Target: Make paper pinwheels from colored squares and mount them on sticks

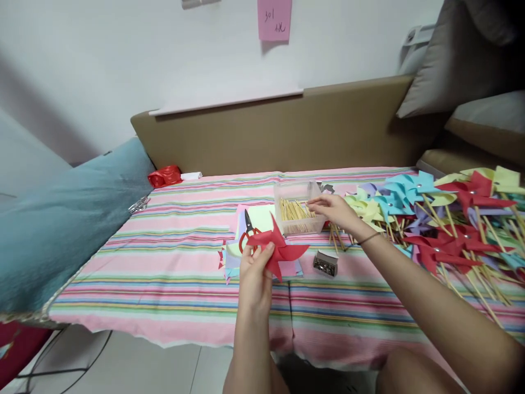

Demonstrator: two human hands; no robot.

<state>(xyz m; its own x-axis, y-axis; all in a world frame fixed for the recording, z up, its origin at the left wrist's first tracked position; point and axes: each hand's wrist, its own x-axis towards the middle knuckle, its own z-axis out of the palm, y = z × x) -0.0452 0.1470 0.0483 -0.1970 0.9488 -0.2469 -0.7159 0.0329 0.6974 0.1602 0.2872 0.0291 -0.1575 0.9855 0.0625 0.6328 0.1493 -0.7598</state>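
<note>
My left hand [256, 265] is closed on a red paper pinwheel head [279, 249], its pointed blades spread to the right, with no stick on it. Over the right side of a clear plastic box [301, 227] of thin wooden sticks [293, 209], my right hand [333, 210] has its fingertips drawn together. What they pinch, if anything, is too small to make out. Partly behind the red pinwheel head lie scissors [248, 224] with red handles, on a stack of coloured paper [262, 212]. A small open box of metal fasteners [326, 264] sits below my right wrist.
Many finished pinwheels [443, 246] on sticks are heaped at the right. A striped cloth [164, 262] covers the seat before a brown backrest [262, 137]. At the far left are a red plastic bundle [165, 176] and a blue cushion [82, 219]; grey pillows [463, 60] stand at the upper right.
</note>
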